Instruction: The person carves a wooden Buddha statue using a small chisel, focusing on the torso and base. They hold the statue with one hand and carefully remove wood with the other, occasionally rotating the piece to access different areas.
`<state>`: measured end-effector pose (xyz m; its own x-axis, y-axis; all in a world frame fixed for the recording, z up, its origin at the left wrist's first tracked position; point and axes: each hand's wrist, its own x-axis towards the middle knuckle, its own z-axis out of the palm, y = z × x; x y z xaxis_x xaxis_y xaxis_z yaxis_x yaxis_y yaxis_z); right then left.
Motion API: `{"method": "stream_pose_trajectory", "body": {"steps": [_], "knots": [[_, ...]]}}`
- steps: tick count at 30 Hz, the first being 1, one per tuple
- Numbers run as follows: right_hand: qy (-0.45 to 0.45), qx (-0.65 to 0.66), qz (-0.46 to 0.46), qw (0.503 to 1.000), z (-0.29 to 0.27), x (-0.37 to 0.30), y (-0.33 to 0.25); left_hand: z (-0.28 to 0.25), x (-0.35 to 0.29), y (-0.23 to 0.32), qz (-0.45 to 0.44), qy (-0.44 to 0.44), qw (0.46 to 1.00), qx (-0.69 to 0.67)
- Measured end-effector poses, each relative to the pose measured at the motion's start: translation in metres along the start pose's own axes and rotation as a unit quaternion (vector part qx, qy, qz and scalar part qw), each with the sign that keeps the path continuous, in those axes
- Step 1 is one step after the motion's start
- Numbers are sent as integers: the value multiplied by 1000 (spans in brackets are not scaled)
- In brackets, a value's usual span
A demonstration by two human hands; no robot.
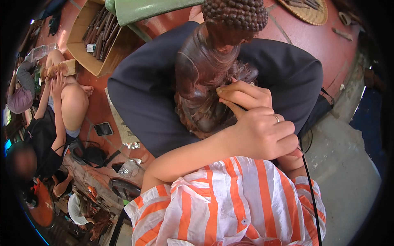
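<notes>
A dark reddish-brown carved wooden statue (201,78), a seated figure with knobbly curled hair, stands between my bent legs in dark trousers. My right hand (248,95) is closed in a pinch, its fingertips against the front of the statue. Just below it, my left hand (262,133), with a ring on one finger, is curled closed and overlaps the right hand and wrist. A short dark sliver shows between the hands, but the thing they grip is mostly hidden. A thin black cable (310,184) hangs beside my hands and runs down past my striped shirt.
Upper left, a cardboard box (78,37) holds several long dark rods, beside a green plastic seat (152,9). A woven tray (318,16) with tools lies upper right. A phone (103,129) is on the tiled floor. At left a co-worker holds a wood block (67,67).
</notes>
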<state>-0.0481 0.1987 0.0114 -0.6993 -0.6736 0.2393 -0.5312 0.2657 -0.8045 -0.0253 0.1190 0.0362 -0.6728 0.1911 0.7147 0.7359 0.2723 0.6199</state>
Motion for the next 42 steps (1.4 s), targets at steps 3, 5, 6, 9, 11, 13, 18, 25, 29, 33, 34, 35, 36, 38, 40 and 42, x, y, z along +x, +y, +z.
{"method": "stream_pose_trajectory", "body": {"steps": [3, 5, 6, 9, 11, 13, 18, 25, 29, 33, 34, 35, 36, 38, 40, 42], "knots": [[4, -23, 0, 1000, -2, 3, 1, 1, -5, 8, 0, 15, 1000, -10], [-3, -7, -23, 1000, -1, 1, 0, 3, -1, 13, -27, 22, 999, -39], [2, -4, -16, 1000, -2, 2, 0, 7, -1, 7, -6, 11, 1000, -13], [15, 8, 19, 1000, 1, -1, -3, -2, 2, -2, -21, -12, 1000, -4], [0, 23, -3, 1000, -4, 4, 1, 0, -1, 4, -23, -2, 1000, -14], [-32, 44, -37, 998, -11, 7, 5, 4, 4, 10, -54, 14, 998, -14], [-38, 73, 62, 995, -15, 19, 3, -1, 15, -3, -54, 26, 998, 21], [-56, 85, 58, 993, -19, 20, -3, 1, 18, -11, -43, 50, 998, 5], [-107, 95, 95, 985, -26, 19, -4, 5, 12, 7, -55, 80, 995, 2], [42, 205, 149, 966, -24, 38, -47, 0, 8, -10, -25, 28, 999, 35], [0, 157, 97, 983, -25, 30, -29, 4, 7, -3, -25, 68, 997, 7], [-47, 114, 39, 992, -22, 21, -8, 5, 6, 2, -32, 61, 998, 1], [-46, 94, 27, 994, -21, 19, 0, 7, 8, 4, -35, 49, 998, -12], [-13, 93, 47, 995, -15, 15, 2, 6, 10, 9, -47, 31, 998, -31], [1, 127, 106, 986, -10, 8, 0, 3, 15, -3, -49, -1, 998, -46], [-44, 168, 161, 972, -8, -5, -1, 2, 15, -6, -64, -7, 994, -83]]}}
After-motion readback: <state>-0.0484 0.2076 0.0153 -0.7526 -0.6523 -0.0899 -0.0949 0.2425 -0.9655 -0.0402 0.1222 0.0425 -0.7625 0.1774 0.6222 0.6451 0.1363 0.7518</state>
